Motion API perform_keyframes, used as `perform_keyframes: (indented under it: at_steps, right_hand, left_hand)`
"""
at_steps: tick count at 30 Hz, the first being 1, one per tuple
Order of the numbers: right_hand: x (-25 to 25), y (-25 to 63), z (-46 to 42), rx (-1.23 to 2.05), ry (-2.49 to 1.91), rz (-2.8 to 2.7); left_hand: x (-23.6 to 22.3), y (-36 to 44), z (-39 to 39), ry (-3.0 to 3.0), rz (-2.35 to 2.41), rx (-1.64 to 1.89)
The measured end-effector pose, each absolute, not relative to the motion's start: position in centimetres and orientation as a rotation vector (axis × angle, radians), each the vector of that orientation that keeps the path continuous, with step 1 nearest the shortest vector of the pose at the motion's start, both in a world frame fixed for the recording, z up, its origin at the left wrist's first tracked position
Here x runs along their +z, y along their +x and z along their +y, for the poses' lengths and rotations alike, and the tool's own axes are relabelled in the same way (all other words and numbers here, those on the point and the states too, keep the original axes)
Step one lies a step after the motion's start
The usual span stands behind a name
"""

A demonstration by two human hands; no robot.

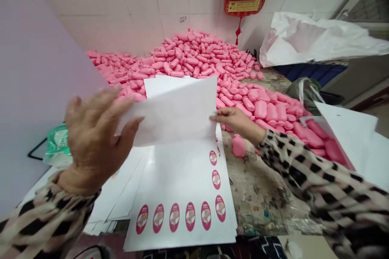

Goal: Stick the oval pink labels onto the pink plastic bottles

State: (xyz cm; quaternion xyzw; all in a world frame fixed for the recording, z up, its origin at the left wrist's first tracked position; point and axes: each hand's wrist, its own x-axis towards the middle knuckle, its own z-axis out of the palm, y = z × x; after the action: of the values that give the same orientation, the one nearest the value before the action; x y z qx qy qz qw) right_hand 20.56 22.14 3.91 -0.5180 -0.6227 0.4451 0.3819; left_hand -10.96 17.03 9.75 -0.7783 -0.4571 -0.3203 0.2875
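Observation:
My right hand (240, 123) pinches the right edge of a thin white sheet (179, 113), which is raised and folded back over a stack of paper. My left hand (97, 137) is at the sheet's left edge, blurred, with its fingers stretched out and its thumb apart. Whether it touches the sheet is hard to tell. Beneath lies a white sticker sheet (176, 174) with oval pink stickers (174, 217) along its bottom and right edges. One pink bottle-shaped piece (238, 145) lies on the table below my right wrist.
A large heap of pink pieces (197, 54) covers the back of the table (252, 182). Loose papers (115, 194) and a green packet (57, 143) lie at left. At right stand a box (331, 141) of pink pieces, white boards (349, 129) and a plastic bag (319, 40).

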Motion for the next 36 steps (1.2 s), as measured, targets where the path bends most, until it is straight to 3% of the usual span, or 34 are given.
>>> perform_keyframes:
  at_steps: [3, 5, 13, 20, 28, 36]
  right_hand:
    - [6.0, 20.4, 27.6, 0.975, -1.273, -1.481]
    - [7.0, 20.2, 31.3, 0.897, -1.262, -1.475]
    - [2.4, 19.6, 39.6, 0.579, -1.757, -1.681]
    - [1.8, 21.9, 32.2, 0.010, -1.782, -2.078]
    - [0.4, 25.1, 22.0, -0.051, -1.922, -2.645]
    - [-1.5, 26.5, 18.3, 0.004, -1.986, -2.484]
  left_hand:
    - [9.2, -9.6, 19.5, -1.967, -0.902, -0.984]
    - [7.3, -8.3, 21.3, -2.053, -0.762, -0.890]
    - [-3.3, -3.7, 29.5, -2.582, -1.276, -0.100]
    - [-4.7, -3.9, 31.6, -2.709, -1.450, -0.039]
    - [-3.2, -2.8, 28.8, -2.630, -1.582, -0.138]
    - [-2.9, -4.8, 17.5, -2.845, -1.487, -0.044]
